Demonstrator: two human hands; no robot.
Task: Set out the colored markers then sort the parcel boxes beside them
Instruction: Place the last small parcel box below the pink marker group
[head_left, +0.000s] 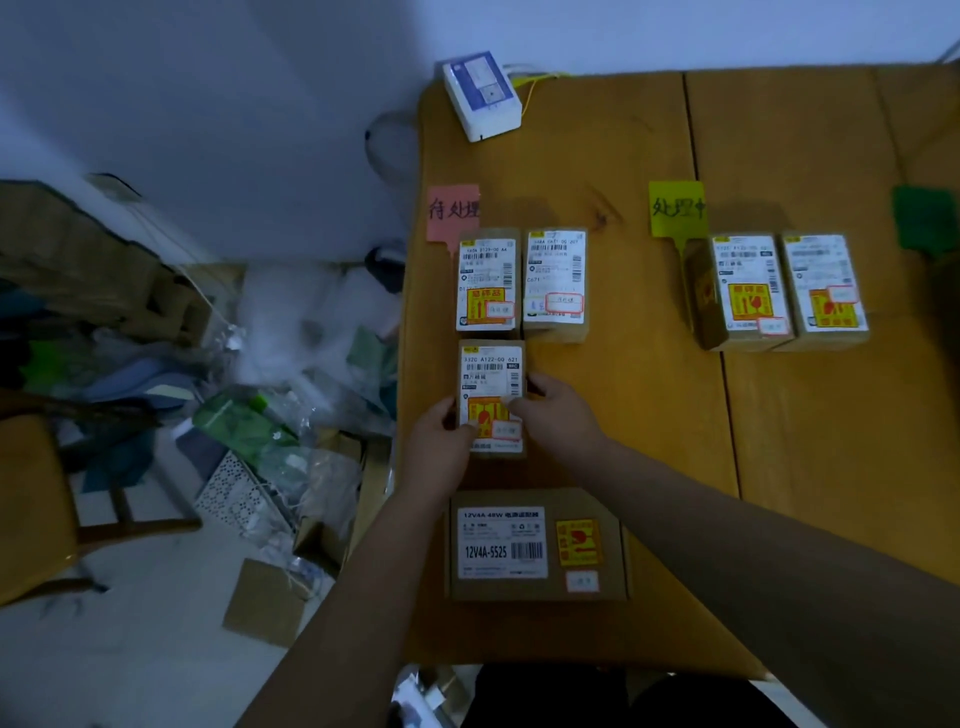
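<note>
1. Both hands are on one small parcel box (491, 397) near the desk's (649, 415) left edge, just below the two boxes already lined up under the pink marker (453, 212).
2. The left hand (441, 441) pinches the box's left side with thumb on top; the right hand (558, 410) closes on its right side, fingers curled onto the label. Both grips are narrow, closed on the box.
3. To do this well, I'd square the box under the left-hand box (487, 283) of the pink row, edges parallel, label up and readable, with a small gap so nothing overlaps.
4. It looks close to its spot; a light push away from the body and a clean release should finish it without nudging the neighbour (555, 283).
5. Further right, the yellow-green marker (677, 209) has two boxes (779, 288) beneath it, and a green marker (924, 218) sits at the right edge with nothing visible below.
6. A wider flat box (537, 545) lies near the front edge, between the forearms, apparently unsorted.
</note>
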